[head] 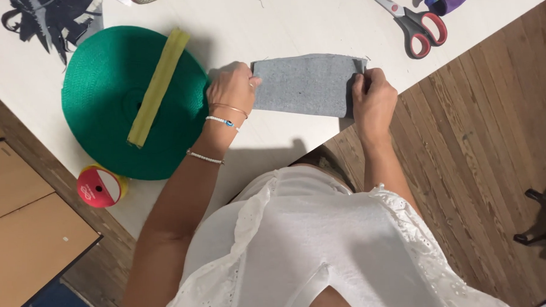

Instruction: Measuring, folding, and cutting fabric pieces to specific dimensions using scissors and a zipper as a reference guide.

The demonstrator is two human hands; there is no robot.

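Where each hand (231, 88) grips, grey fabric (304, 84) ends hidden, scissors (414, 21) cropped

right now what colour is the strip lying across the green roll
Yellow-green; the strip crosses the green roll, clearest in the head view.

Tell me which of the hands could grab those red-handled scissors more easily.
Probably the right hand. It pinches the end of the grey fabric piece that lies nearer the scissors, with bare table between. The left hand holds the far end, beside the green webbing roll.
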